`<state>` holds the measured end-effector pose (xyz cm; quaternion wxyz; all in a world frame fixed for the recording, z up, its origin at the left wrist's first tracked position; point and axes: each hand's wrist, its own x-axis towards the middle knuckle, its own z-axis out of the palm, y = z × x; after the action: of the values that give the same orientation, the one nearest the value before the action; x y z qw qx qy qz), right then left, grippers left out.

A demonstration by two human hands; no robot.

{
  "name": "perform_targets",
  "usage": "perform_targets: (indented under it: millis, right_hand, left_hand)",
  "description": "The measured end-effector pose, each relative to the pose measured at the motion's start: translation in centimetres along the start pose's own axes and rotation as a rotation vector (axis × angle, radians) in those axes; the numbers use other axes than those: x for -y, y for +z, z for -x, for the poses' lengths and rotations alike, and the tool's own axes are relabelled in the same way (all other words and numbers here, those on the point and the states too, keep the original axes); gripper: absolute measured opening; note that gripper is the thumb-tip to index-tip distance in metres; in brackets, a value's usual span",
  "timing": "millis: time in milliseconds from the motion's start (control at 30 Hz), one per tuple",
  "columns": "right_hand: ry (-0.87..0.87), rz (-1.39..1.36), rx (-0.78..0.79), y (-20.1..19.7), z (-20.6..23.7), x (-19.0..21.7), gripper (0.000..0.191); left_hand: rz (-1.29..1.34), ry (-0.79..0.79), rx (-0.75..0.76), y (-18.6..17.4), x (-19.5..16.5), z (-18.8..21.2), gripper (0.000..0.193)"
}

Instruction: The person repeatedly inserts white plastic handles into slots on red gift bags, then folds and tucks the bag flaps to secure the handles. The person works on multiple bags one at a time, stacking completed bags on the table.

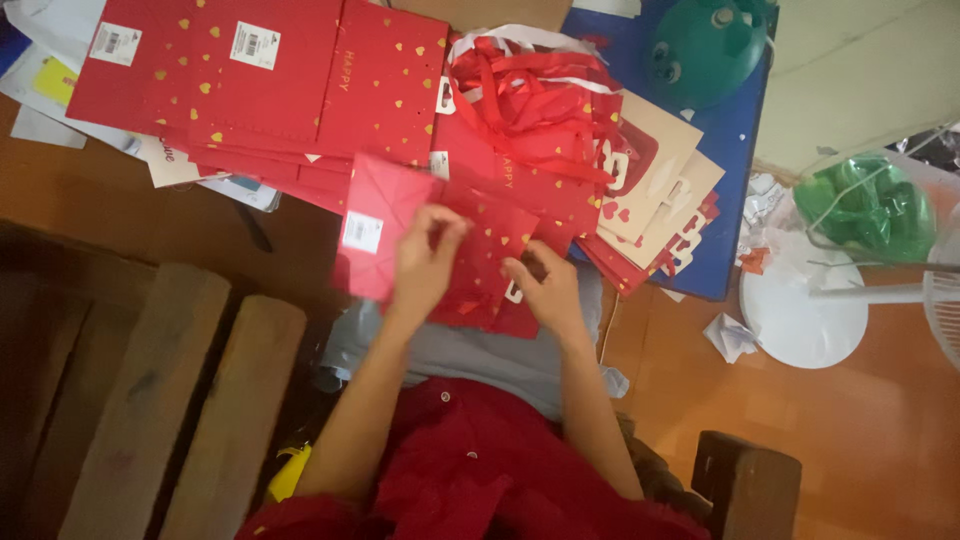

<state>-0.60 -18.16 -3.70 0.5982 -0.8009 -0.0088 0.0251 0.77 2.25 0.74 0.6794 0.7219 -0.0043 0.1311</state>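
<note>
Both hands work one red bag, a flat paper piece dotted with gold hearts, lying over the person's lap. The left hand pinches the bag's upper fold between thumb and fingers; a white sticker sits on the flap just left of it. The right hand rests on the bag's lower right edge, fingers curled onto the paper; the blur hides whether it grips or only presses. Just above the hands lies a tangle of red ribbons. Up and to the left spreads a stack of bags. Right of the ribbons lie cream bags.
</note>
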Motion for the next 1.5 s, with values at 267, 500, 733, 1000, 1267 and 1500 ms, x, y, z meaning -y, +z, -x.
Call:
perform_targets:
  millis: [267,500,733,1000,1267,1500]
  right_hand:
    - [-0.1,0.133,-0.192,-0.7,-0.5,3.2,0.017]
    - [-0.183,-0.027,-0.205,-1.8,-3.4,3.6,0.025]
    - [0.209,-0.482,-0.051,-1.7,-2.4,1.7,0.028]
    - [0.03,0.181,0.147,-2.5,0.2,4.1,0.031]
    - [-0.179,0.315,0.078,-1.3,0.3,5.0,0.036]
    - [-0.113,0.263,0.027,-0.9,0.1,4.2,0.029]
  left_hand:
    - [-0.511,0.4,0.133,-1.1,-3.8,0.7,0.023]
    - [-0.491,0.277,0.319,1.7,-1.0,0.3,0.039]
    - [-0.45,0.272,0.349,1.6,0.5,-0.3,0.023]
    - [-0.416,0.184,0.391,1.2,0.2,-0.4,0.012]
    - [-0.36,0.156,0.42,0.9,-0.2,-0.7,0.021]
    - [-0.452,0.097,0.413,1.4,-0.6,-0.9,0.041]
